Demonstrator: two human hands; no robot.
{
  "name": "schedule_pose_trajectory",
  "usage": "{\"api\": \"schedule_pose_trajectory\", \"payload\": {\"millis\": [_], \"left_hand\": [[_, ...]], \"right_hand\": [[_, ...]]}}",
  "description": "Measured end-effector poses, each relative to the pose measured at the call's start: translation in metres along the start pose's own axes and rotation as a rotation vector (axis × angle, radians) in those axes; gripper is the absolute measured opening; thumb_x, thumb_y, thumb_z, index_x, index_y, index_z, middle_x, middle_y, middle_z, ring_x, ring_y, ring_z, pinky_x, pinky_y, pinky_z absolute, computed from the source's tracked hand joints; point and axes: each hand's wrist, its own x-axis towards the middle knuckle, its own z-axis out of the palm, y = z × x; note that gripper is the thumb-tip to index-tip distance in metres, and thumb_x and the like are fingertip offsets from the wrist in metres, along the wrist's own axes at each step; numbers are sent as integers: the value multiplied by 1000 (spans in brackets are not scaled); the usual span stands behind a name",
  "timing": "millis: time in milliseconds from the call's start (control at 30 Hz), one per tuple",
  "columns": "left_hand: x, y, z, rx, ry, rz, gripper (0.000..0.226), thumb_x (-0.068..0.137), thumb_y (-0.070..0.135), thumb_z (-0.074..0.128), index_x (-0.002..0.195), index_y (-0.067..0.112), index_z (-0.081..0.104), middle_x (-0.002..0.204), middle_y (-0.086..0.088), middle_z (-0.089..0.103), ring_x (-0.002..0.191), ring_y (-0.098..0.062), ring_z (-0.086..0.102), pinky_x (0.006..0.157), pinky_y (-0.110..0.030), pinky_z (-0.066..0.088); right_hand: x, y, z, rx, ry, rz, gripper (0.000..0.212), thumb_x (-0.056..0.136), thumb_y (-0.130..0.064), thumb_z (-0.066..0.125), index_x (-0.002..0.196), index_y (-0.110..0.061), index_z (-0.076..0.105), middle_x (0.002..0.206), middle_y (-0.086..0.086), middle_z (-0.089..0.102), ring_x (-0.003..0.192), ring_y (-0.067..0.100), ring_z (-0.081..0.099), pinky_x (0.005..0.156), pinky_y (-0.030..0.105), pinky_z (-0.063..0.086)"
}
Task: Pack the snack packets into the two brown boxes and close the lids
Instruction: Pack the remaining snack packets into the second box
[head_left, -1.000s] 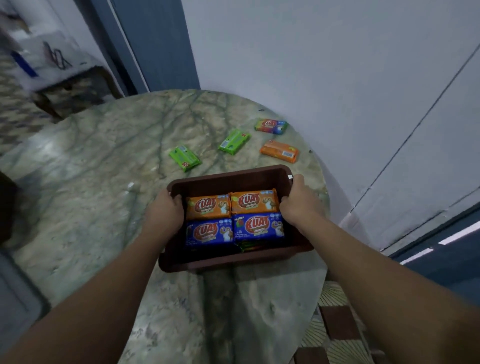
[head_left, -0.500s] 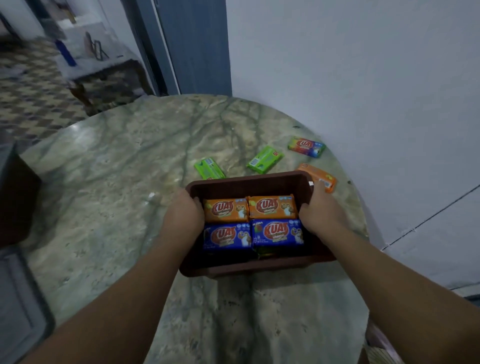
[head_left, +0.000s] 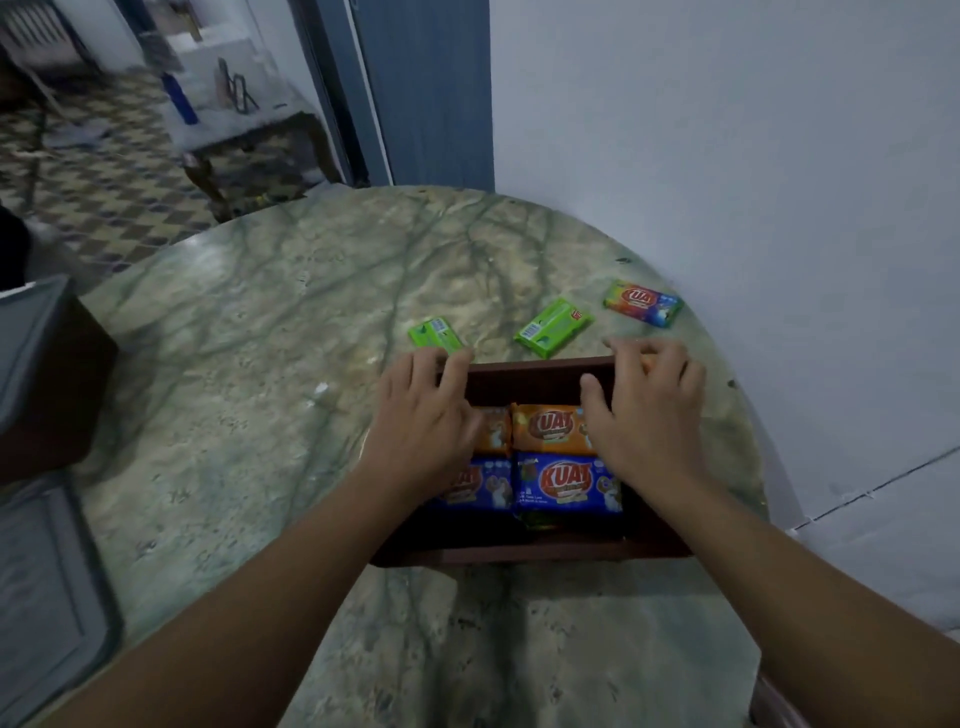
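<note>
A brown box (head_left: 519, 554) stands on the marble table (head_left: 249, 364), holding orange packets (head_left: 553, 428) and blue packets (head_left: 569, 483). My left hand (head_left: 423, 415) lies over the box's far left corner, its fingers reaching the near end of a green packet (head_left: 434, 332). My right hand (head_left: 647, 415) covers the far right corner, thumb inside the box and fingers bent over an orange packet (head_left: 648, 359) that is almost hidden. A second green packet (head_left: 553, 327) and a multicoloured packet (head_left: 643, 303) lie loose beyond the box.
Another brown box (head_left: 67, 410) with a grey lid (head_left: 28, 338) sits at the table's left edge. A grey panel (head_left: 47, 597) lies below it. The white wall (head_left: 727, 182) runs close along the table's right side.
Both hands have left the box's side walls and moved forward over its far corners. The view has shifted left.
</note>
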Motion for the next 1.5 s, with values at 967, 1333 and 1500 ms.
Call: {"api": "schedule_pose_trajectory", "payload": {"millis": [967, 1333, 1500], "left_hand": [[147, -64, 132, 6, -738, -817, 98, 79, 59, 73, 146, 4, 28, 141, -22, 43, 131, -38, 47, 103, -43, 43], [150, -45, 97, -144, -537, -704, 86, 79, 44, 76, 139, 3, 30, 134, -27, 41, 125, -41, 47, 91, -38, 48], [131, -35, 51, -60, -295, -499, 64, 79, 60, 65, 116, 16, 36, 111, -15, 56, 94, -39, 61, 69, -37, 41]], "right_hand": [[185, 1, 131, -501, -788, -420, 67, 89, -14, 68, 147, -32, 41, 144, 10, 36, 131, 34, 40, 96, 45, 42], [171, -14, 107, -140, -551, -379, 78, 75, -57, 69, 138, -19, 40, 127, 12, 52, 114, 34, 54, 82, 42, 44], [150, -22, 73, 14, -469, -305, 81, 73, -65, 56, 141, -23, 38, 127, 9, 53, 112, 34, 57, 84, 42, 48]]}}
